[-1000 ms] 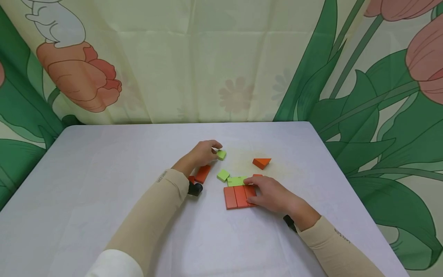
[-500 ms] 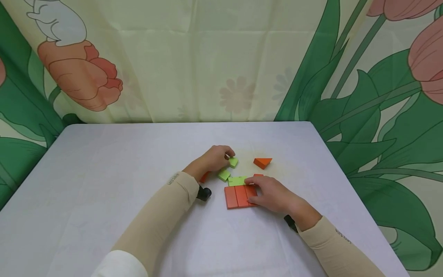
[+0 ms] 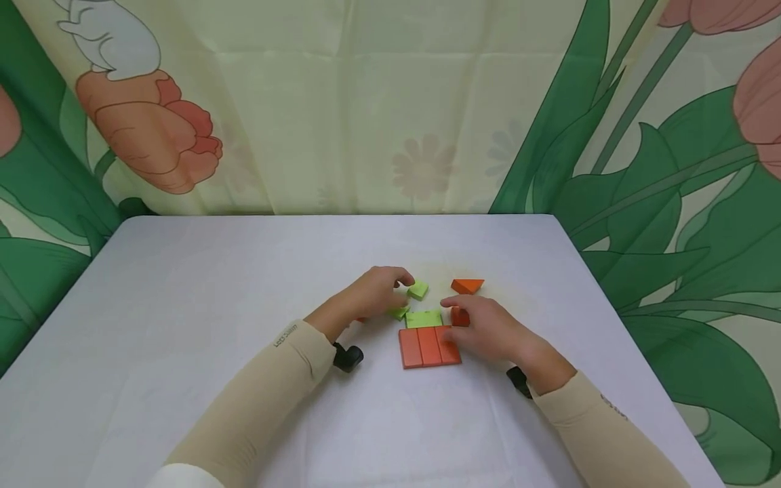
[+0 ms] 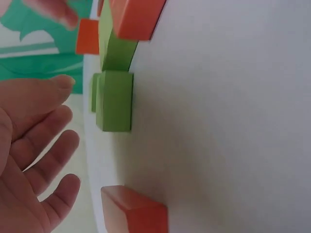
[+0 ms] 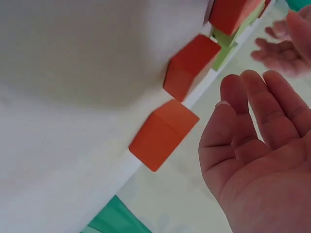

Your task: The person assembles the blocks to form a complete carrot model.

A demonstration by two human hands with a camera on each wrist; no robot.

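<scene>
Tight Quarters, Room for a Slip

A person's left hand point(image 3: 373, 293) and right hand point(image 3: 488, 329) frame a cluster of toy blocks on a white-covered counter point(image 3: 183, 305), before a flower-printed curtain point(image 3: 342, 122). Both grips are empty: the wrist views show fingers loosely bent, with nothing between them.

At the center, three red blocks point(image 3: 429, 348) lie side by side in a row, with a long green block point(image 3: 424, 319) along their far edge. Just past the left hand's fingertips sits a small green block point(image 3: 418, 290); whether a finger touches it cannot be told. A second small green block point(image 3: 400, 313) shows in part beside the same hand, and a red piece point(image 3: 361, 319) peeks out from behind that arm.

The right hand hangs over the row's right end, partly covering it. Just beyond its fingers is a lone red block point(image 3: 459, 316), and farther back an orange triangular block point(image 3: 467, 286) lies apart.

The likeliest trouble is a nudge. With nothing seen pinning the row, a low right thumb could pry its end block away and open a gap. The left fingers, reaching over one small green block with another close by, could bump the wrong one or push both askew. Should the two hands close in together, they may crowd the narrow space behind the row and knock the long green block crooked.
</scene>
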